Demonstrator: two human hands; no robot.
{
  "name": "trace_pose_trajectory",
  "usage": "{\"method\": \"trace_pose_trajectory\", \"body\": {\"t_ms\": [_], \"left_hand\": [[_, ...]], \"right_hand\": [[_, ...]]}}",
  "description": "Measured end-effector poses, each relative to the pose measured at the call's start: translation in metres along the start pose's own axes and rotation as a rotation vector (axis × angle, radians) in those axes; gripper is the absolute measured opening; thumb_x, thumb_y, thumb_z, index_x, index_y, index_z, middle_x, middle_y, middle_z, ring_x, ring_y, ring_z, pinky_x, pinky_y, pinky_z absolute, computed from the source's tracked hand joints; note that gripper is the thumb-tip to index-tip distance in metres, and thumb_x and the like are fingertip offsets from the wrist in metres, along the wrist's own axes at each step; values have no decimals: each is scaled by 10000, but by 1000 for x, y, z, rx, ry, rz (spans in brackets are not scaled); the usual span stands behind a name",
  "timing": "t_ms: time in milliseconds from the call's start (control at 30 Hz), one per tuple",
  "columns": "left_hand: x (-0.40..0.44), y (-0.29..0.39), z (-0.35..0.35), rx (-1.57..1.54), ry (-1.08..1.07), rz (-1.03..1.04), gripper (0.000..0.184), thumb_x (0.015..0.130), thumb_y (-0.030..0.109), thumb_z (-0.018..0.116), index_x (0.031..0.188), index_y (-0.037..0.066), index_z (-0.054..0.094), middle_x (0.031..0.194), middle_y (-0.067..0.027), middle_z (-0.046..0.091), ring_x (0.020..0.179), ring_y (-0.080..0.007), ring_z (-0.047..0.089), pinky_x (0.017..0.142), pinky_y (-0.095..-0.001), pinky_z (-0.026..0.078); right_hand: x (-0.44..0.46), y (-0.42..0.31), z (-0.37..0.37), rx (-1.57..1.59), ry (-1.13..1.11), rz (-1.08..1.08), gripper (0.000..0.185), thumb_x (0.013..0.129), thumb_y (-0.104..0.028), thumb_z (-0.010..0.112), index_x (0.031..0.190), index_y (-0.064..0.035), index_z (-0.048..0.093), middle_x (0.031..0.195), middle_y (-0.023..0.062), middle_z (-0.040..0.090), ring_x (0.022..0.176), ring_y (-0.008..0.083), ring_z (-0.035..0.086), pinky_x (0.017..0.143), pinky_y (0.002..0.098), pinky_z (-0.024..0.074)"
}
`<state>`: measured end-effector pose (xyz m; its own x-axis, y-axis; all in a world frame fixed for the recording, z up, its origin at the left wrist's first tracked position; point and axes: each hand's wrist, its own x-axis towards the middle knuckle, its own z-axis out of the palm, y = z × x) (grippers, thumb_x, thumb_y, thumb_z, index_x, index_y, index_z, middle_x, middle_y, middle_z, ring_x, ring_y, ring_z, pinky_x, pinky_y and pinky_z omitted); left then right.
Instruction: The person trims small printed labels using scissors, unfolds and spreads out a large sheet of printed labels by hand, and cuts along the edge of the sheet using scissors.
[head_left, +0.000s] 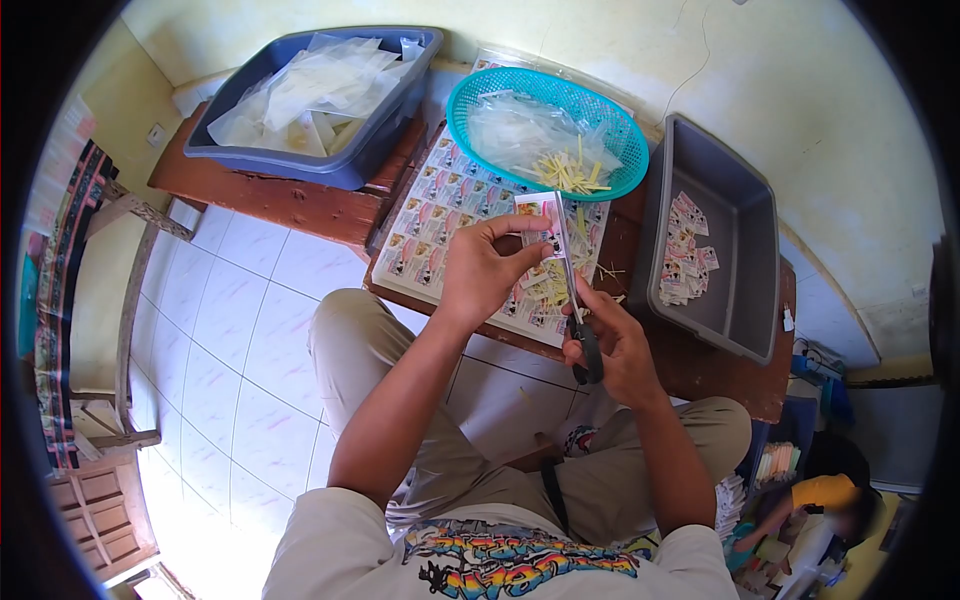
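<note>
My left hand pinches a small printed paper label between thumb and fingers, above the table. My right hand is wrapped round the black handles of a pair of scissors. The long blades point away from me and lie along the label's right edge. Beneath both hands are printed label sheets in a flat stack, with thin pale-yellow paper strips scattered on them. Cut labels lie in a loose pile inside the grey tub on the right.
A teal basket with clear plastic bags and yellow strips stands behind the sheets. Back left, a blue-grey tub of translucent bags rests on a brown wooden bench. At lower right another person in a yellow top sits near shelves.
</note>
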<state>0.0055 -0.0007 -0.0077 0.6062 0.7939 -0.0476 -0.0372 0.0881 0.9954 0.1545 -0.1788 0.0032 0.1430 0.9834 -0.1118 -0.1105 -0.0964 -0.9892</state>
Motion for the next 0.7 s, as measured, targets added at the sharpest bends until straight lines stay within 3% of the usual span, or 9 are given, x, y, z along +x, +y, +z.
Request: {"method": "trace_pose_trajectory", "body": {"t_ms": [700], "left_hand": [[-1, 3, 1, -17, 11, -21, 312, 927, 15, 804, 1228, -40, 748, 1011, -130, 801, 892, -111, 730, 794, -268, 593]], "right_hand": [[-1, 3, 4, -1, 30, -19, 882, 902, 1, 819, 1653, -56, 359, 1276, 62, 530, 1009, 117, 623, 789, 251, 582]]}}
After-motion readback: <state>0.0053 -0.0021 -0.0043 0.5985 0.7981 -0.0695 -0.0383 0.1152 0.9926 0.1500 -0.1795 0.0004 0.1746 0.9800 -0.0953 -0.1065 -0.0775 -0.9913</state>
